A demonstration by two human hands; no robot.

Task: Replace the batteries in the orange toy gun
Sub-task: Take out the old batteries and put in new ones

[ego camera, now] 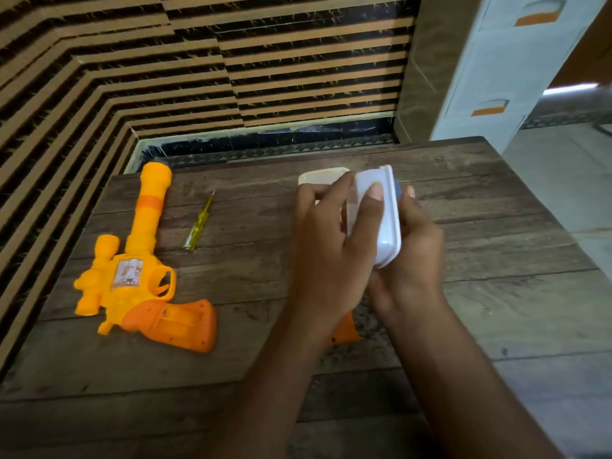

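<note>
The orange toy gun lies flat on the left of the wooden table, barrel pointing away, its grip compartment uncovered. An orange cover piece peeks out beneath my wrists. A yellow-handled screwdriver rests just right of the barrel. My left hand and my right hand both hold a small white plastic box, tilted on edge above the table; something blue shows behind it. A second white piece, perhaps its lid, lies behind my left hand.
A wall of striped tiles runs along the far and left sides of the table. A white drawer unit with orange handles stands beyond the table's far right corner, over a pale tiled floor.
</note>
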